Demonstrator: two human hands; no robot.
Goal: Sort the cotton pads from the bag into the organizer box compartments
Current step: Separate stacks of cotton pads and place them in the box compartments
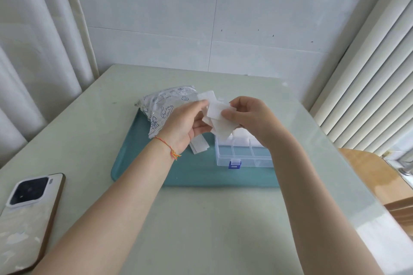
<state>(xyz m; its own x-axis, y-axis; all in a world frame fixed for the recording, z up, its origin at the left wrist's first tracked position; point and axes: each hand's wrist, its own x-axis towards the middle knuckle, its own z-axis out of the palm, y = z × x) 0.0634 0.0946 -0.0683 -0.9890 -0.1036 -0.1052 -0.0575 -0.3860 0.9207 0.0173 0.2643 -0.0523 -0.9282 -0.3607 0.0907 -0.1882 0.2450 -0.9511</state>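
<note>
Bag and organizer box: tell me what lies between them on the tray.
Head view: loose cotton pads lie on the teal tray between the bag and organizer box.

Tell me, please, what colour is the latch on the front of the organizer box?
Blue, with a clear flap over it: the latch on the organizer box, seen in the head view.

The square white cotton pads (220,118) are soft, matt and fibrous. The printed bag (164,107) is crinkled plastic film with a light sheen. The rectangular clear organizer box (243,153) is smooth, hard, transparent plastic with a blue plastic latch (234,164). The teal tray (201,176) is smooth and matt. The pale tabletop (201,219) is glossy and reflective. The phone case (24,223) has a pearly gloss.
</note>
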